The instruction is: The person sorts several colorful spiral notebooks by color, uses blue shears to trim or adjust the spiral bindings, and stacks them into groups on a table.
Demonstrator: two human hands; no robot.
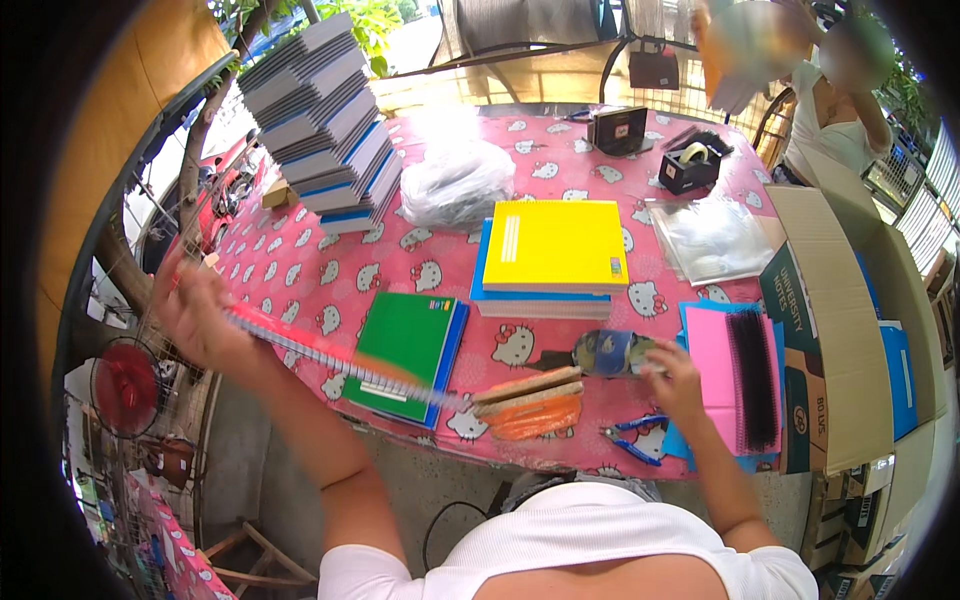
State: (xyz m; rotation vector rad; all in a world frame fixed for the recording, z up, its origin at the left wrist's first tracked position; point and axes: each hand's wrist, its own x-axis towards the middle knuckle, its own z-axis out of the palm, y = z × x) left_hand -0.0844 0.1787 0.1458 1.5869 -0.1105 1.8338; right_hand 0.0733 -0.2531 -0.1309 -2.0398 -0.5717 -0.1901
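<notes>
Notebook [330, 355] in left hand [200, 315], right hand [677, 382] at camo item [605, 352]

Left hand: closed on notebook's left end, motion-blurred. Notebook tilts down to the right, spiral edge showing, crossing the green book [405, 335] in view; lower end by the orange bundle [530, 410]. Right hand: fingers bent at camo item's right end; can't tell if gripping. 1 blue-handled cutter [640, 440] near that wrist. Just right of it: black coils [750, 385] on a pink cover [710, 350].

Further out: yellow book [555, 245] atop a pile mid-table, clear bag [460, 185] behind left, tall stack [325, 130] far left. Clear sleeves [715, 240] and tape dispenser [690, 172] back right. 1 open carton [835, 330] at right, 1 co-worker [830, 125] beyond.
</notes>
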